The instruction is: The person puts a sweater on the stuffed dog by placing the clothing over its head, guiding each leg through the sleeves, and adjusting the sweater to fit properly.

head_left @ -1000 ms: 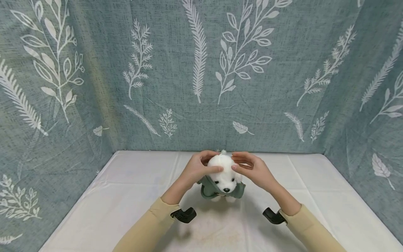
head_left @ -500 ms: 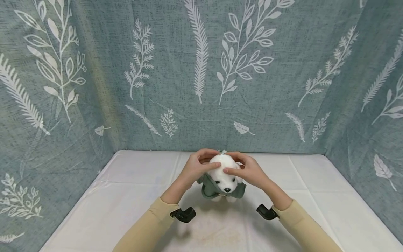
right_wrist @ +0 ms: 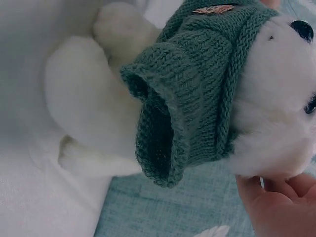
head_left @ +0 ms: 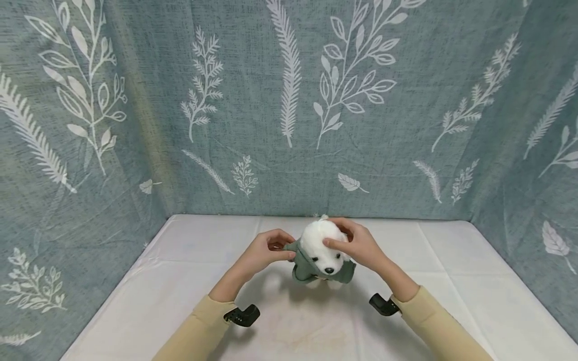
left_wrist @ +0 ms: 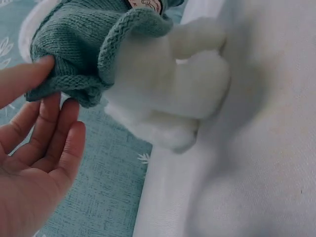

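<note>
A white plush dog (head_left: 319,238) stands on the table, facing the head camera. It wears a green knitted sweater (head_left: 303,268) with a small label (right_wrist: 213,9) on the front. My left hand (head_left: 264,253) pinches the sweater's sleeve edge on the left side; in the left wrist view the thumb lies on top of the knit and the fingers sit below it. My right hand (head_left: 361,245) holds the dog's head from the right, thumb on the forehead and fingers behind, partly hidden. The right wrist view shows the other sleeve hanging with its cuff open.
A white cloth (head_left: 198,260) covers the table. Behind and on both sides hangs a blue-green curtain (head_left: 253,100) with white leaf prints. A black wrist device (head_left: 244,316) is strapped at the left cuff, another black device (head_left: 384,305) at the right one.
My left hand has left the dog's head and moved left and down to the sweater's sleeve. The right hand shifted inward on the head, thumb now on the forehead.
</note>
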